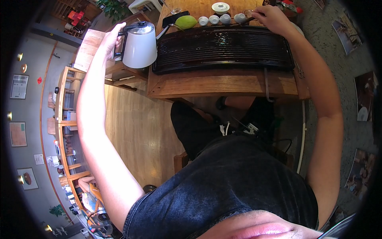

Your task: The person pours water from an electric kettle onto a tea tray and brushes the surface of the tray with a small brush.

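Observation:
At the left, my left hand [114, 35] is wrapped round the black handle of a white gooseneck kettle [140, 48]. The kettle is upright with its lid on, held beside the tea tray's left end, its thin spout pointing toward the table. My right hand [271, 18] is over the far right of the dark slatted tea tray [223, 47], fingers closed on a dark slim stick-like handle [247, 20]. What is at that handle's other end I cannot make out. Several small white cups [225, 19] stand in a row along the tray's far edge.
Left of the cups lies a green leaf-shaped object [186, 22]. Behind them stands a lidded white bowl [220, 8]. The wooden table [223, 83] has its front edge close to my lap. A hose [267, 85] hangs from the tray. A person sits at the far lower left.

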### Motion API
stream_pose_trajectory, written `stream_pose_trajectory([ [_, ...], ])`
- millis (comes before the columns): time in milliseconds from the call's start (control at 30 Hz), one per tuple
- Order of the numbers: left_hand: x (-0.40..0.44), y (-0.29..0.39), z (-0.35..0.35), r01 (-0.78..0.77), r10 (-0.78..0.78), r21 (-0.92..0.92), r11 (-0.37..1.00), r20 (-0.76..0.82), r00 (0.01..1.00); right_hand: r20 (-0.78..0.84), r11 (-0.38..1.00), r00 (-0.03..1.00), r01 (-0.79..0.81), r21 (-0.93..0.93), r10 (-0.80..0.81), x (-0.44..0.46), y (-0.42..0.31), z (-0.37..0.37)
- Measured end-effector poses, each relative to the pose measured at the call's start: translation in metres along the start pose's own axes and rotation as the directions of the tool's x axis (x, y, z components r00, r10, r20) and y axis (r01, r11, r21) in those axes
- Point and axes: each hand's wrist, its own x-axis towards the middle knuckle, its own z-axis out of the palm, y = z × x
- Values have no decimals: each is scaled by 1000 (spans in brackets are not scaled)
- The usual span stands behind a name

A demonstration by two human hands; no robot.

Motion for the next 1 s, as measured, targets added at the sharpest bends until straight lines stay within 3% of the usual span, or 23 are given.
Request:
stream_pose_trajectory([
  [367,-9,13,10,15,-14,-37,999,26,1000,-9,999,999,35,-25,-36,18,-14,33],
  [433,-12,14,10,11,-5,-97,995,64,998,-146,986,989,63,157,-40,32,-51,42],
  [500,-17,16,13,-15,23,-125,992,64,998,-66,994,994,84,-68,-88,55,-25,86],
  [600,-28,20,16,-29,37,-191,981,42,998,61,997,996,-61,41,58,56,-72,76],
  [667,-38,26,18,-53,66,-231,972,51,997,48,995,994,95,-24,-94,62,-70,100],
  [800,-40,25,12,-79,96,-227,971,67,993,120,998,991,65,-16,-63,61,-54,113],
  [867,-34,18,5,-70,99,-265,962,96,990,124,997,990,-64,-53,70,53,-36,112],
  [1000,-35,17,4,-57,88,-310,949,89,992,131,994,991,-5,-111,20,30,22,82],
])
